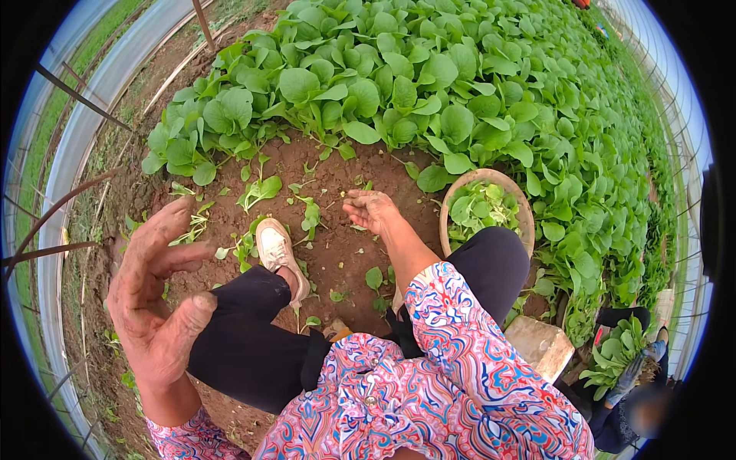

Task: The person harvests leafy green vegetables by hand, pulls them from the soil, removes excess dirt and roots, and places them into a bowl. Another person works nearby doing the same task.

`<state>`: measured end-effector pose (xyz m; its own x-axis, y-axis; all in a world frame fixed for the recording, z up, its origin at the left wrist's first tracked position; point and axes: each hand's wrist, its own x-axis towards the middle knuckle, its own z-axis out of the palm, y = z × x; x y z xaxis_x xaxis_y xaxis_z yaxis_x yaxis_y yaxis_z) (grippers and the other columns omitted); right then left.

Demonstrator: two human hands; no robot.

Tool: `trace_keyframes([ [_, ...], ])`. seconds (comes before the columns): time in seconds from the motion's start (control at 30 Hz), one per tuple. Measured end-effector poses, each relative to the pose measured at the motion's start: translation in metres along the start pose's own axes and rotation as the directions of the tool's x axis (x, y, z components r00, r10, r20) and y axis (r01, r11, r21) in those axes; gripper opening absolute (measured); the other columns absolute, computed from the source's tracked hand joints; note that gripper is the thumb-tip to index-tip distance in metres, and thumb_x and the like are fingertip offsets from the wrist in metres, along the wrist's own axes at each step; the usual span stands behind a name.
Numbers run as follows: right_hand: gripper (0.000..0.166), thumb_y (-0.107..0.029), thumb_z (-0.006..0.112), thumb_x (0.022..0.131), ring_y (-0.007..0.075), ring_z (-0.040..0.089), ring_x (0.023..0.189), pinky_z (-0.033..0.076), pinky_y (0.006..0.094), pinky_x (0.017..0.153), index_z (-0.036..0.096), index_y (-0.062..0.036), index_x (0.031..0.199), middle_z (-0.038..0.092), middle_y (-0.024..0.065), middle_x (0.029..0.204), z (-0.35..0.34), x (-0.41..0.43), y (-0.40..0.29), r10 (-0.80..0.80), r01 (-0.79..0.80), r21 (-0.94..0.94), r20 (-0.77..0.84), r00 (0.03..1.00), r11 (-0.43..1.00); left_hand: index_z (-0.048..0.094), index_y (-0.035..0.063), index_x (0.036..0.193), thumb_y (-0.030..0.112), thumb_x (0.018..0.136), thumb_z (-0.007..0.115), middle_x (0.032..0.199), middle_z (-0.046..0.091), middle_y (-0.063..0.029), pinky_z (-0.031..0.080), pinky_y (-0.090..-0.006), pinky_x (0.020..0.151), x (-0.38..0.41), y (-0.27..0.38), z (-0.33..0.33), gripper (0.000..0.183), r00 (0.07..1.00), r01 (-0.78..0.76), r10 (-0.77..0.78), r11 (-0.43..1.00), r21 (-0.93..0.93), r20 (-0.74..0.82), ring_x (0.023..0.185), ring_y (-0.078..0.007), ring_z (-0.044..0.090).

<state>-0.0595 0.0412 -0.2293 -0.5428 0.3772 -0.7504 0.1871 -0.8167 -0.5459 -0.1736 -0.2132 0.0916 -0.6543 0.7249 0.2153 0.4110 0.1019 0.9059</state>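
Note:
My left hand (158, 293) is raised close to the camera at the left, its fingers apart and curled, holding nothing. Nearer the middle, my right hand (371, 210) hovers above bare brown soil (333, 253) with its fingers extended and nothing visible in it. Right of that hand, a round basin (528, 221) with a pale rim holds picked green leaves (483, 207), partly hidden by my knee. Loose leafy plants (260, 192) lie on the soil between my hands. Beyond them grows a dense bed of leafy green vegetables (402, 75).
A canvas shoe (276, 247) of mine stands on the soil. A worn block (540, 345) sits at my right. At the lower right, a co-worker's gloved hand (629, 379) holds a bunch of leafy greens (618, 353). Metal poles (80, 95) and plastic sheeting (86, 126) are at the left.

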Motion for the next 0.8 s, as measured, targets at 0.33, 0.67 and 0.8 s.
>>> trace_keyframes([
  [0.33,0.02,-0.019,0.048,0.094,0.0083,0.064,0.064,0.05,0.021,0.046,0.06,-0.0069,0.104,0.065,0.0016,0.075,0.026,0.1,-0.023,0.124,-0.121,0.058,-0.06,0.99,0.991,0.057,-0.0023,0.116,0.043,0.061,0.08,0.114,0.055,-0.0278,0.049,-0.0403,0.083,0.031,-0.053,0.004,0.075,0.998,0.068,-0.068,0.998,0.007,-0.014,0.084,-0.0295,0.065],
  [0.67,0.045,-0.043,0.043,0.093,0.0262,0.067,0.073,0.052,0.0314,0.052,0.055,-0.0004,0.101,0.067,0.0128,0.086,0.08,0.265,-0.056,0.496,-0.243,0.801,-0.077,0.865,0.548,0.046,-0.0084,0.126,0.019,0.074,0.075,0.112,0.054,-0.0338,0.052,-0.0391,0.073,0.085,-0.105,-0.016,0.065,0.95,-0.092,0.133,0.984,-0.155,0.281,0.083,-0.0339,0.066],
  [0.8,0.041,-0.043,0.049,0.088,0.028,0.064,0.086,0.054,0.0382,0.063,0.057,-0.0049,0.1,0.065,0.0134,0.095,0.081,0.287,-0.064,0.441,-0.144,0.853,-0.109,0.891,0.501,0.043,-0.0088,0.128,0.019,0.073,0.076,0.11,0.055,-0.0339,0.053,-0.0381,0.065,0.113,-0.111,-0.016,0.069,0.918,0.0,0.063,0.988,-0.157,0.392,0.081,-0.0336,0.066],
])
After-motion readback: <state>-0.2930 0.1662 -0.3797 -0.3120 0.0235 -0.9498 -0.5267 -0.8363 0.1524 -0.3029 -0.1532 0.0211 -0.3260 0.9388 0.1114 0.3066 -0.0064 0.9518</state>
